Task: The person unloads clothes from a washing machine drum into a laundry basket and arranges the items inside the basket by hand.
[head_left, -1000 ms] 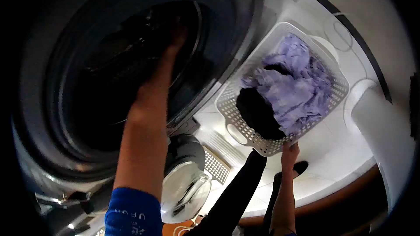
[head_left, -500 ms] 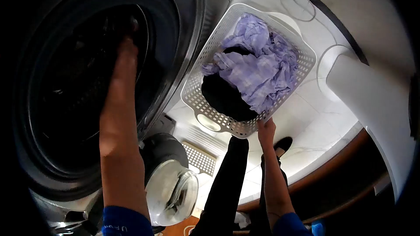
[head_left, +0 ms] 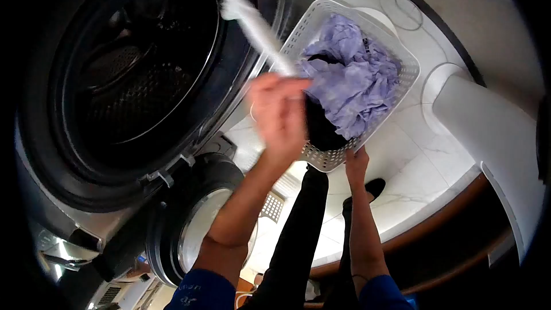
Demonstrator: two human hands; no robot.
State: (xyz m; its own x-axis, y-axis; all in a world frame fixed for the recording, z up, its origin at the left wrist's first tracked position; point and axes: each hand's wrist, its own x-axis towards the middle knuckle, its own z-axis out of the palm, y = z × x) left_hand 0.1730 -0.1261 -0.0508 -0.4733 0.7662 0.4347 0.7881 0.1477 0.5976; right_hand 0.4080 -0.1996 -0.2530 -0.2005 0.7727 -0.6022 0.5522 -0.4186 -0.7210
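White cloth [head_left: 255, 27] between washer drum [head_left: 163, 89] and basket

Your left hand [head_left: 278, 112] is clamped on its end, both blurred. Your right hand [head_left: 357, 165] grips the plastic laundry basket [head_left: 324, 159] at its near edge; crumpled lavender fabric [head_left: 359, 83] and black fabric [head_left: 322, 129] lie inside.

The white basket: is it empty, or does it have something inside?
Not empty: crumpled lilac fabric and black fabric lie inside the white basket.

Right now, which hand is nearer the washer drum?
Left. The left hand is outside the washer drum, before its opening; the right hand is farther off, at the basket.
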